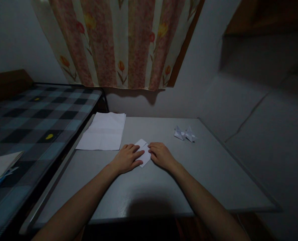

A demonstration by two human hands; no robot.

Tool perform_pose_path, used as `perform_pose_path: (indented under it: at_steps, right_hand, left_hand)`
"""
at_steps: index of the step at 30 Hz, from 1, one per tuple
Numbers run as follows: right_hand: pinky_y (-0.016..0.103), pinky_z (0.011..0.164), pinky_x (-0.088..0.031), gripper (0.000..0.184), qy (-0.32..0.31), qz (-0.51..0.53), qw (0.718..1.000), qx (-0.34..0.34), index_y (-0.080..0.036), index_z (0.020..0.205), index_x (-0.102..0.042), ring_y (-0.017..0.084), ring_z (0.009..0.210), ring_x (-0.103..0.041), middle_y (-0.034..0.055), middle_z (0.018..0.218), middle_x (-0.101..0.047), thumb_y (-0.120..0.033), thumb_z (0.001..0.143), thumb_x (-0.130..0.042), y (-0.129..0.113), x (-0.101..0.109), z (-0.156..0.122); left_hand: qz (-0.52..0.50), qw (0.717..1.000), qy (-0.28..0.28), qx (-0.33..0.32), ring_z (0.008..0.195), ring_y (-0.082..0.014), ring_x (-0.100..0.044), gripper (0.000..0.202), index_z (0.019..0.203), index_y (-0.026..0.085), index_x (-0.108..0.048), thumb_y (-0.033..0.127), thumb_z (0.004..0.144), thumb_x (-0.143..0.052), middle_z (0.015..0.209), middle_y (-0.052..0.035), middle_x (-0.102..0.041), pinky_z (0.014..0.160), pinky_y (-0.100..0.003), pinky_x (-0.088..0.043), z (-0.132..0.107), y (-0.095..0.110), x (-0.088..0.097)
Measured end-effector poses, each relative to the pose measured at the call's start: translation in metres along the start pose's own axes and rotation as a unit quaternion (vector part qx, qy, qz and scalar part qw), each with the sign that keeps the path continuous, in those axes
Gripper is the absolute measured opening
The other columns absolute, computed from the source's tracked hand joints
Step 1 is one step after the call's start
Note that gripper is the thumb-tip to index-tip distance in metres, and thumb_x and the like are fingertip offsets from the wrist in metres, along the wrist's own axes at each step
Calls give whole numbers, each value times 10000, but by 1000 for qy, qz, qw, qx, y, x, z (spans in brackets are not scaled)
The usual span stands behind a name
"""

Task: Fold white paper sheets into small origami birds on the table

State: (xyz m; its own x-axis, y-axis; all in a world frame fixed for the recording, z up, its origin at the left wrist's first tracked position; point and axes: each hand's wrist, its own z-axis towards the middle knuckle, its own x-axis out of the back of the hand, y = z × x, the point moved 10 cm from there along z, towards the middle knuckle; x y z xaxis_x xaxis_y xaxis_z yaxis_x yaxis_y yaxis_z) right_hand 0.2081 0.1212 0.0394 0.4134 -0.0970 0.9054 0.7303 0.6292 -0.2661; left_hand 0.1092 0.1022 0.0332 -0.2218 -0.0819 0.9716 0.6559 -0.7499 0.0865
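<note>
A pale wall stretches across the back, and up against it stands the big light-grey table, with a dark shadow falling on it by the near edge. Running along the table's left edge, here's the bed, covered in dark and light checks with little yellow marks. Over the far edge hangs the curtain, striped in reddish and cream bands and dotted with tulips.

Down in size now, to a stack of white paper lying flat in the table's far left corner, its sheets slightly out of line. Off the table, a pale bundle with something blue beneath it lies on the bed.

Now the hands! Two bare forearms reach in over the near edge. The left hand lies palm down, fingers spread, the fingertips on the left side of a folded white paper. The right hand comes in from the other side, fingers bent, tips at the paper's right edge; whether they pinch it, I can't tell. And that paper sits around the middle of the table, between the two hands, one point towards the near edge, a fold line showing near the top.

Smallest of all, two pointed paper figures stand close together towards the far right corner, well apart from the right hand.
</note>
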Motion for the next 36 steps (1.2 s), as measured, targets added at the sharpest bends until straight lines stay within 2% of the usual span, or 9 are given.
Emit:
perform_pose_path:
  at_steps: [5,10,12,17,23,27,30,36]
  right_hand:
    - [409,994,-390,205,-18,1,1000,6,-156,942,-636,239,1166,-530,114,1161,-647,-84,780,-534,-3,-6,1]
    - [446,1077,-283,510,-34,-16,999,-20,-130,1258,-495,245,1306,-393,145,1350,-516,-64,753,-484,0,-12,2]
    - [459,1096,-240,579,-44,-23,998,-41,-123,1316,-443,251,1325,-368,145,1374,-494,-64,741,-467,3,-15,2]
    - [471,1096,-216,528,-47,-33,995,-84,-137,1272,-487,263,1315,-371,136,1334,-530,-86,747,-470,9,-15,2]
    - [494,1084,-220,470,-50,-44,995,-75,-162,1221,-550,274,1313,-362,119,1359,-511,-94,761,-486,8,-17,2]
    - [516,1089,-211,531,-63,-48,994,-70,-168,1289,-515,275,1321,-360,105,1385,-499,-86,766,-477,8,-21,2]
    - [544,1098,-193,584,-85,-48,993,-61,-174,1349,-464,273,1344,-340,104,1416,-472,-79,773,-473,6,-26,2]
    - [605,1100,-162,660,-149,-48,988,-9,-230,1438,-339,272,1408,-234,90,1493,-362,-77,808,-459,-5,-36,6]
  left_hand:
    - [31,999,-19,2,1131,-280,-456,505,1331,281,-456,534,893,-451,1403,-89,-440,925,-431,-352,1,-1,-5]
    - [22,1000,-22,-5,1106,-278,-467,527,1315,275,-466,575,883,-436,1408,-78,-454,905,-428,-356,3,3,-4]
    - [18,1000,-13,-1,1112,-283,-469,518,1307,274,-474,568,880,-446,1408,-89,-451,907,-432,-358,3,3,-2]
    - [11,1000,2,18,1128,-293,-469,501,1298,258,-485,527,876,-485,1392,-116,-452,916,-438,-366,3,-2,-2]
    - [37,998,8,43,1092,-305,-491,518,1282,228,-494,539,868,-490,1384,-131,-457,881,-439,-376,3,-5,-3]
    - [49,997,11,64,1098,-318,-504,649,1349,153,-409,557,851,-506,1400,-180,-432,898,-434,-383,3,-6,-4]
    - [51,995,15,88,1099,-316,-520,669,1355,113,-381,543,858,-505,1383,-199,-446,920,-422,-387,3,-11,-4]
    - [30,994,36,103,1092,-307,-535,648,1364,115,-359,520,875,-489,1341,-191,-483,912,-417,-407,1,-17,-1]
